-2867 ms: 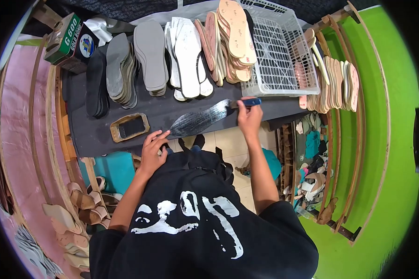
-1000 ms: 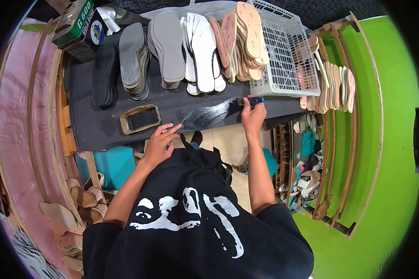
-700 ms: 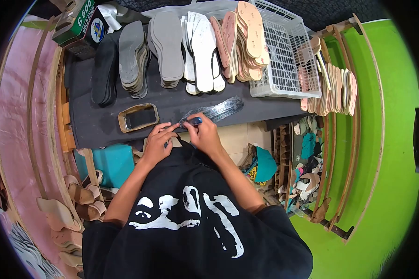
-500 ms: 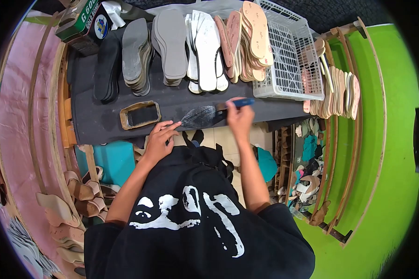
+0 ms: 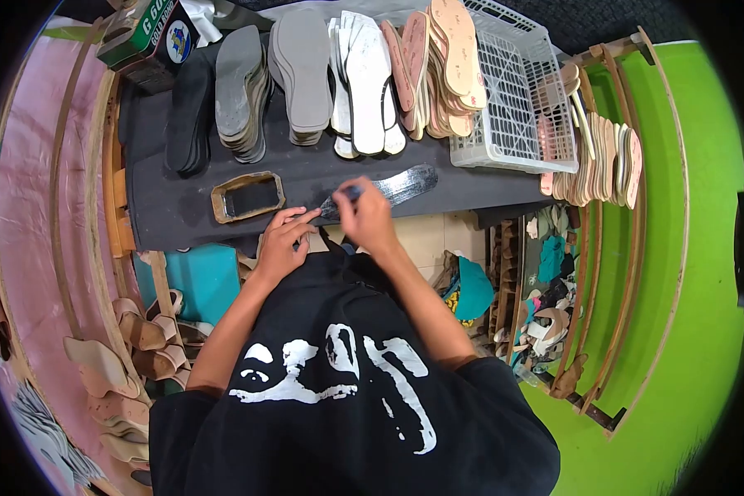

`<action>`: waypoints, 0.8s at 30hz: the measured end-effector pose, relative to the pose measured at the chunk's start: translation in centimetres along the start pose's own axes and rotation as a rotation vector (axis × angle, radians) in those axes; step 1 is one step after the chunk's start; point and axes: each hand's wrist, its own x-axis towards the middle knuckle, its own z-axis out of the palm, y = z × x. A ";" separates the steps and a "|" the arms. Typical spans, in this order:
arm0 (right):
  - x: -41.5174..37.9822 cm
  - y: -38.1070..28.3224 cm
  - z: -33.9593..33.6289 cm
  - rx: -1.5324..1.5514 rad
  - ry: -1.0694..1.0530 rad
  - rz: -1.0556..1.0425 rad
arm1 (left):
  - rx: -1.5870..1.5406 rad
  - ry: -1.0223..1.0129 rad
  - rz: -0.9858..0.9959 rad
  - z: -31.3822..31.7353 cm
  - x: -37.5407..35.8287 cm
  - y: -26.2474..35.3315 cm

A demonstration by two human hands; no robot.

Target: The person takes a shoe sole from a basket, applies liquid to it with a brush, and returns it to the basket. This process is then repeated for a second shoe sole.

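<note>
A black insole (image 5: pixel 409 183) lies flat on the dark-covered table, its surface shiny and wet-looking. My right hand (image 5: pixel 365 217) is closed around a brush with a blue handle (image 5: pixel 353 192), over the left part of the insole; the bristles are hidden by the hand. My left hand (image 5: pixel 284 248) rests at the table's near edge with its fingers stretched out, a fingertip touching the insole's left end. Just beyond the left hand stands a small open tub (image 5: pixel 248 197) with a brownish, crusted rim and dark contents.
Along the back stand stacks of black insoles (image 5: pixel 192 116), grey soles (image 5: pixel 300 74), white soles (image 5: pixel 367 91) and beige insoles (image 5: pixel 453 50). A white plastic crate (image 5: pixel 512 99) sits at the back right, a green can (image 5: pixel 149 41) at the back left. Wooden racks flank both sides.
My right hand has moved left with the brush, from the insole's right part toward its left end, uncovering the glossy right part. My left hand has stayed at the left end.
</note>
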 end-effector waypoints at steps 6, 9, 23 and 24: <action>1.5 4.5 -5.5 -0.028 0.317 0.423 | -0.016 0.017 0.004 0.0 -0.2 -0.3; 0.4 3.7 -5.0 -0.215 0.153 0.267 | -0.020 0.010 0.005 0.0 -0.2 -0.2; -0.7 10.4 -11.6 -0.028 0.407 0.569 | 0.030 0.128 -0.025 0.9 0.3 0.0; -0.7 10.5 -12.2 -0.103 0.411 0.556 | 0.029 0.126 -0.023 1.0 0.4 0.0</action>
